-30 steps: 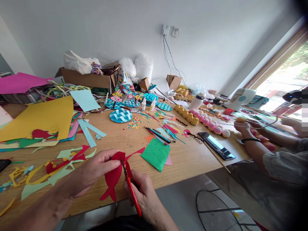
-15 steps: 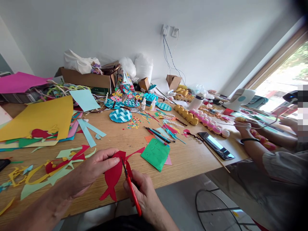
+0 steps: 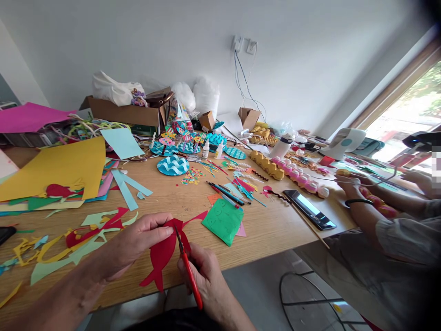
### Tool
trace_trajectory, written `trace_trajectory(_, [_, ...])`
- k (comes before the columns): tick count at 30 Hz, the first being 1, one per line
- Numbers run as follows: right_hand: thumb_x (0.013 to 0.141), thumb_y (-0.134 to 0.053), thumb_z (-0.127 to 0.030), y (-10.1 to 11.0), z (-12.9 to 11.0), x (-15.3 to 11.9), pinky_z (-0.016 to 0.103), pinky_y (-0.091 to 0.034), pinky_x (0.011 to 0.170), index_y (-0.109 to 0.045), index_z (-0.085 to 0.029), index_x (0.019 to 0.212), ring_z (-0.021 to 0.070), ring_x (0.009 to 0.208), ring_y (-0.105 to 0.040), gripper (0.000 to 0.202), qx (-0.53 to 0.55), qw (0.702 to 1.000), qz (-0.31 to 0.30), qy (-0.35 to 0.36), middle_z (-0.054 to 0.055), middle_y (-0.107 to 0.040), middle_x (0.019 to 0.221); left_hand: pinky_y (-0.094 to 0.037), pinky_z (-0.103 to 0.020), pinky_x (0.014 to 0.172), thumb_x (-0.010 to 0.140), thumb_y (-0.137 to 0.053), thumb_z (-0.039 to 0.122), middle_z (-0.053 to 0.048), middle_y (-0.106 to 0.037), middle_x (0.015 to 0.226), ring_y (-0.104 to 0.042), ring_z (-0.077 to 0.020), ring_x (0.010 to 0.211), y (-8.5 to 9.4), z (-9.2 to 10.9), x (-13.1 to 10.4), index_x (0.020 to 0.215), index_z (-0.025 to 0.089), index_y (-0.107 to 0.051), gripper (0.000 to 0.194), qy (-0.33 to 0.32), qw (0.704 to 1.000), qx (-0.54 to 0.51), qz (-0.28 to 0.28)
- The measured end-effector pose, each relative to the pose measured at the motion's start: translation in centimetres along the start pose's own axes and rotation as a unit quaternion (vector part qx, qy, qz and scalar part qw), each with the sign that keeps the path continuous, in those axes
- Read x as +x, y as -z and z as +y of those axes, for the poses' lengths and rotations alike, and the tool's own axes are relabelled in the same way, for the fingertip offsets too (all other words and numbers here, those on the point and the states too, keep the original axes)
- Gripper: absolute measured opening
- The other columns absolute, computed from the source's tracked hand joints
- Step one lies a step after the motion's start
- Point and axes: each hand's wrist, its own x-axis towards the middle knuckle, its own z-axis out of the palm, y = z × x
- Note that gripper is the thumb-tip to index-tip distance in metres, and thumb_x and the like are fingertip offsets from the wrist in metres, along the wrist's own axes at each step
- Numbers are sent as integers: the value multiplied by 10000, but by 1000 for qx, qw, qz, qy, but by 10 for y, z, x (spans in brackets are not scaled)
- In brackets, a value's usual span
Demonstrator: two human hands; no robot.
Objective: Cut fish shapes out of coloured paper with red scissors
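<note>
Between the thumb and fingers of my left hand is a red paper fish, its forked tail hanging down toward me. My right hand is closed round the red handles of a pair of scissors. The dark blades lie across the paper near the fish's upper end, close to my left thumb. A narrow offcut of red paper curls out to the right of the blades. Just right of my hands, a green paper square with pencil outlines lies on the table.
Paper scraps spread to the left, beside a yellow sheet. Pens, a blue wavy-patterned disc, glue bottles and a phone-like black device lie beyond. At right, another person's hands hold a painted egg-carton strip.
The red paper fish has tilted slightly, its tail swinging a little to the left and down. Both hands keep nearly the same place, and the scissors stay at the paper's upper end.
</note>
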Motion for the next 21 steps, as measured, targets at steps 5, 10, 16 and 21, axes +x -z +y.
trace_trajectory(5, [915,-474,-350,0,1,0,224,-233,489,-390,-196,653,94,550,-278,315,7,1000,-12,12,-53,-301,600,-447,-255,619,708,-703,454,20,-645,701,-545,-172,689,1,0,1,753,219,-693,240,5,1000,2,-9])
trace_trajectory(10, [913,-478,-316,1,0,2,222,-240,495,-384,-195,650,91,550,-281,304,13,1000,-14,17,-53,-301,606,-446,-269,609,715,-684,441,8,-645,696,-560,-188,692,0,-2,0,768,214,-689,233,-10,1000,8,-1])
trace_trajectory(16, [909,-483,-325,1,3,2,220,-253,493,-410,-194,657,98,555,-308,293,6,1000,-14,21,-49,-334,599,-427,-263,611,696,-682,476,22,-610,686,-519,-172,683,-1,0,1,747,212,-664,269,1,1000,21,-4])
trace_trajectory(21, [904,-480,-387,1,2,3,224,-257,483,-388,-199,616,99,538,-314,357,-11,1000,1,19,-51,-330,570,-419,-265,606,674,-678,489,28,-581,674,-494,-167,676,-3,1,1,708,209,-630,286,6,999,32,-7])
